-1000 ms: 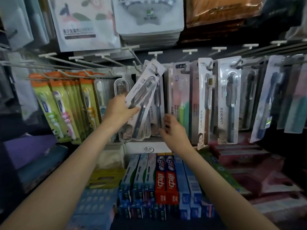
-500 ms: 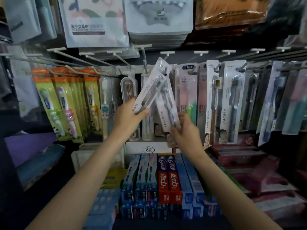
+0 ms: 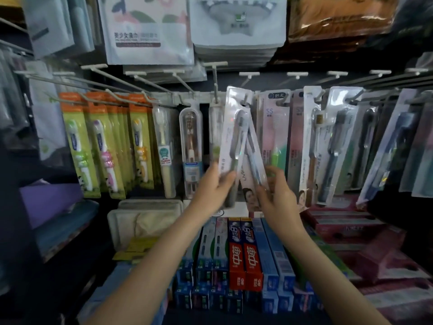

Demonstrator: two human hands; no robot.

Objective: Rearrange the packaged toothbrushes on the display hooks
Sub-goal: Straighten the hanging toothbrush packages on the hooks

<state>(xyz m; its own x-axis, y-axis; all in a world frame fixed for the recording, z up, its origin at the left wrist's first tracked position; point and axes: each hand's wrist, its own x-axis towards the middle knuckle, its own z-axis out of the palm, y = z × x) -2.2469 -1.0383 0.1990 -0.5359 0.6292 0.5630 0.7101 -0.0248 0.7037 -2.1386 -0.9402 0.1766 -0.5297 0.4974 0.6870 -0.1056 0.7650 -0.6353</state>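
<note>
Two white toothbrush packs hang together at the middle hook [image 3: 244,99], their tops touching and their bottoms spread apart. My left hand [image 3: 214,186] grips the lower end of the left pack [image 3: 230,141], which leans to the left. My right hand [image 3: 277,195] pinches the bottom of the right pack [image 3: 254,170], the one with a printed face. Other packaged toothbrushes fill the row: green-and-orange children's packs [image 3: 93,146] at the left, a clear tube case [image 3: 191,151], a pink pack [image 3: 273,127] and white packs [image 3: 332,146] at the right.
Bare wire hooks [image 3: 140,78] jut forward above the left packs. Flat bagged goods [image 3: 145,31] hang on the row above. Toothpaste boxes [image 3: 243,252] are stacked on the shelf under my arms, with red boxes [image 3: 351,226] at the right.
My left hand swung its pack from a strong tilt to nearly upright at the hook. My right hand took hold of the neighbouring pack's bottom. The camera moved closer.
</note>
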